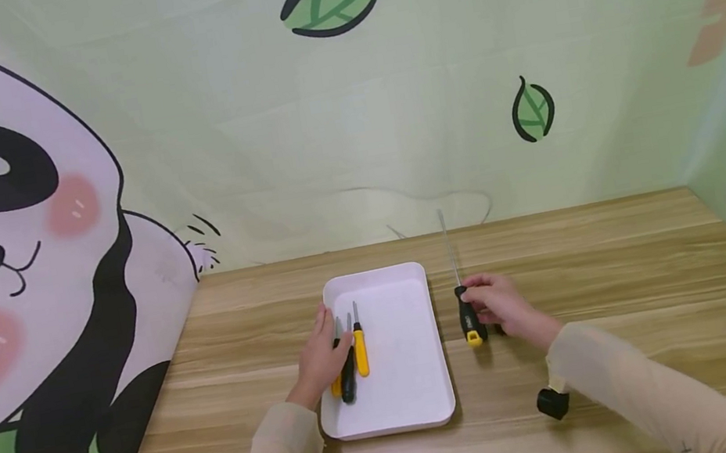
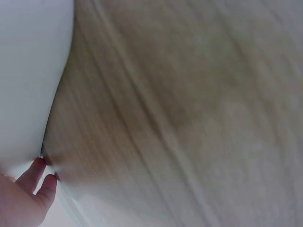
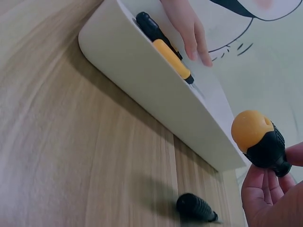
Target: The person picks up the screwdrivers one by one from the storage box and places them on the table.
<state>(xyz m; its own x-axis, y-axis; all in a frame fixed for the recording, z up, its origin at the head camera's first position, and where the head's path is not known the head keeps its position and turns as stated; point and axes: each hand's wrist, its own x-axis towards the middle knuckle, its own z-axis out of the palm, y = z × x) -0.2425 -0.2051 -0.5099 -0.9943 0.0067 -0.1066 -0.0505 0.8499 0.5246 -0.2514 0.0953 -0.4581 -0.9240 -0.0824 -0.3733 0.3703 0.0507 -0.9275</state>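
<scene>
Tray (image 1: 408, 401) on table (image 1: 242, 317), screwdrivers (image 1: 361, 353) in its left half, another screwdriver (image 1: 468, 318) to its right

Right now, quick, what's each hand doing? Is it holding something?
Left hand: open, at the white tray's left edge.
Right hand: holding a screwdriver by its black-and-yellow handle.

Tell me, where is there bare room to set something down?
The tray is bare between its rightmost yellow screwdriver and right wall; the table is bare right of the right hand. Crowded: the tray's left side, with a black screwdriver by the left hand, and around the right hand, its held screwdriver near another black handle.
</scene>
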